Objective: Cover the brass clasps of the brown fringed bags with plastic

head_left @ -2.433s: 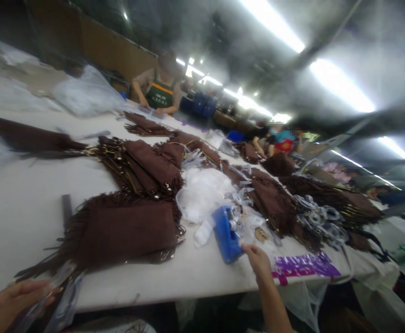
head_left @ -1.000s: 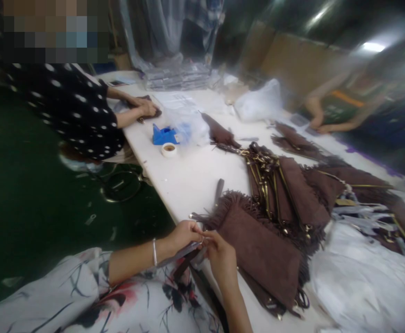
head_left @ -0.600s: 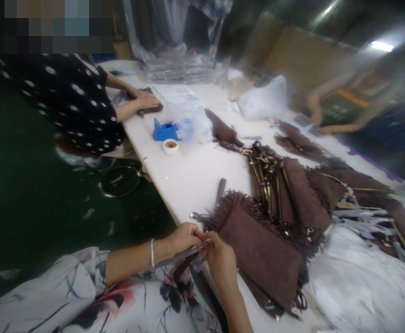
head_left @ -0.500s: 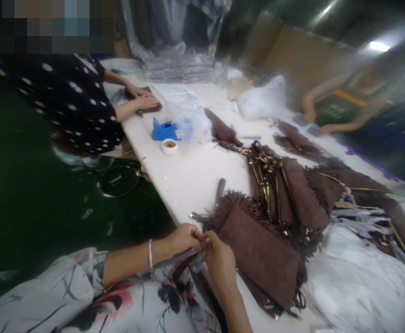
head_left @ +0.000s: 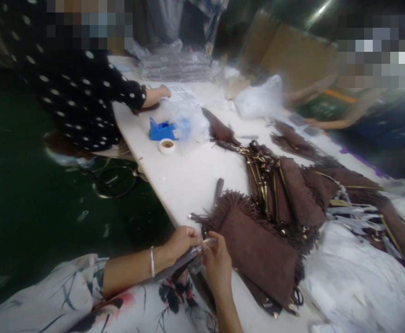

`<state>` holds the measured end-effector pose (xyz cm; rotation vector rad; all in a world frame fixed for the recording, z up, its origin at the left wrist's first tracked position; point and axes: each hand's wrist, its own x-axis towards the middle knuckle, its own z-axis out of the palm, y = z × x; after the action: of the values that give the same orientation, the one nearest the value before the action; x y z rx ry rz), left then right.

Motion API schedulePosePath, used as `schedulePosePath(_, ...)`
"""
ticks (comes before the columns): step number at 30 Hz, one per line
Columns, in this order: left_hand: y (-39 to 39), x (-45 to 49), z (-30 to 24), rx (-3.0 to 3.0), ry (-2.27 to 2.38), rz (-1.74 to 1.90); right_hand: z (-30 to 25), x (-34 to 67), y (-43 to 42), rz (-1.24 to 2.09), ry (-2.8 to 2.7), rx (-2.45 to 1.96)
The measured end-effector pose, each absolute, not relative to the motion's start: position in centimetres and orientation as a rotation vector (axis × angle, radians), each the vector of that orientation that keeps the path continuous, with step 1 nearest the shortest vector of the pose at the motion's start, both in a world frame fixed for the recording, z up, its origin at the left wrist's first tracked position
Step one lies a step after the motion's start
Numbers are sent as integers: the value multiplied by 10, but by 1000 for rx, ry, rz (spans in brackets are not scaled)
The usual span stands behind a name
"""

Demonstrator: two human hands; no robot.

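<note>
Monitoring remotely, I log the left hand [head_left: 181,243] pinching the end of a dark strip [head_left: 171,269] at the near edge of the white table [head_left: 188,178], its length trailing below the forearm; the right hand [head_left: 218,263] meets that end, but blur means I cannot tell whether its fingers are closed. Main risk, in my judgement: a fingertip-only hold lets the strip slip past the edge, or the right hand snags the fringed brown bag [head_left: 258,252] just beside it.
</note>
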<state>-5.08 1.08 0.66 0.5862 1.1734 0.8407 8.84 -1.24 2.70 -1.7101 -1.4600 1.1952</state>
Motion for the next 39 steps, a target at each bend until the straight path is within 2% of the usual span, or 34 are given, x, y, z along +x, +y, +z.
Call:
schedulePosePath(4, 11, -51, 12, 504, 1079, 804, 27, 88, -14, 1244, -1401, -1651)
schedulePosePath(9, 11, -51, 14, 447, 1061, 751, 44, 94, -7, 1238, -1580, -1682)
schedulePosePath(14, 9, -49, 10, 734, 1143, 868, 56, 96, 1, 1169, -1749, -1825)
schedulePosePath(17, 11, -49, 9, 933, 1168, 932, 54, 93, 1, 1238, -1727, -1793)
schedulePosePath(25, 15, -50, 11, 915, 1141, 866, 46, 100, -13, 1230, -1701, -1663)
schedulePosePath(31, 14, -51, 9, 903, 1184, 832, 59, 114, -9, 948, -1997, -1715)
schedulePosePath(39, 14, -50, 5, 873, 1168, 847, 46, 107, -1, 601, -2367, -1673)
